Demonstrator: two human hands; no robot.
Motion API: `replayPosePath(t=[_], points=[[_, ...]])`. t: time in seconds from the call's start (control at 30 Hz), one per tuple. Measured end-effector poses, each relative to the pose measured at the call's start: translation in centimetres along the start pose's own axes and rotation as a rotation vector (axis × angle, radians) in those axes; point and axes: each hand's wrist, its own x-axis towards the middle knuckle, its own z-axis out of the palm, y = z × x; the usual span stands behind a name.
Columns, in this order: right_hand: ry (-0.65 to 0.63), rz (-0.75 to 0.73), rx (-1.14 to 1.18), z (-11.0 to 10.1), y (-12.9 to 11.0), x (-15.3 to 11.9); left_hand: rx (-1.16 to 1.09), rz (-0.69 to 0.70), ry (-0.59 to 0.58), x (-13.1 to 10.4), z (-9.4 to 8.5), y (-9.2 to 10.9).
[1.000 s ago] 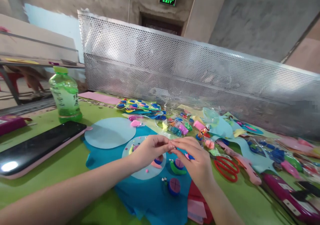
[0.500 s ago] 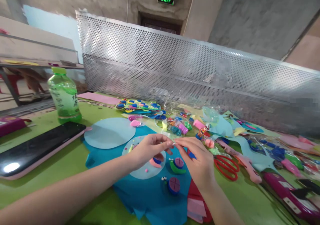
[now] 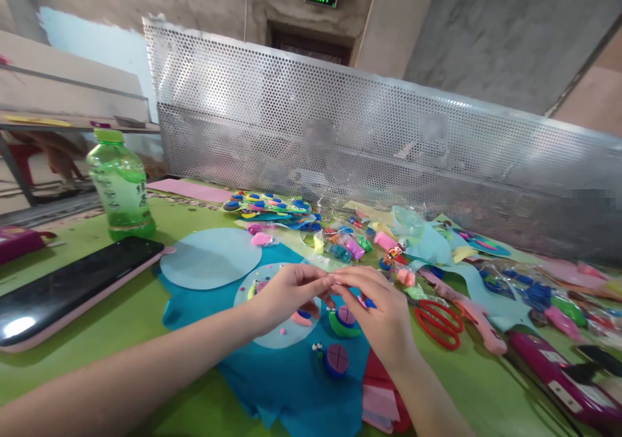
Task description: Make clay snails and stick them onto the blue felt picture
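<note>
Fingertips (image 3: 324, 284) of left hand (image 3: 287, 299) and right hand (image 3: 383, 307) were joined above the blue sheet (image 3: 286, 385); anything gripped could not be discerned.

Bottle (image 3: 124, 194), phone (image 3: 82, 288) on green table (image 3: 121, 320)

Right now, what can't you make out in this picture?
All in the head view:
- Whatever may be between the fingertips of the left hand and right hand: the hands hide it.
- Part of the dotted pale-blue disc: covered by the left hand.
- The left end of the phone: cut off by the left edge.
</note>
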Motion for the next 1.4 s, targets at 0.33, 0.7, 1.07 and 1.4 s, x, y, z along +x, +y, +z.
replayPosePath(t=[0.33, 0.7, 1.07, 1.4], points=[[-0.066, 0.05, 0.017, 0.0, -0.1, -0.3, 0.111, 0.002, 0.023, -0.1, -0.2, -0.6], [0.004, -0.101, 0.016, -0.1, -0.4, -0.1, -0.122, -0.069, 0.066, -0.1, 0.0, -0.4], [0.161, 0.628, 0.405, -0.7, 0.2, 0.4, -0.4, 0.007, 0.076, 0.5, -0.6, 0.1], [0.097, 0.722, 0.574, -0.5, 1.4, 1.0, -0.346, 0.019, 0.093, 0.2, -0.6, 0.5]])
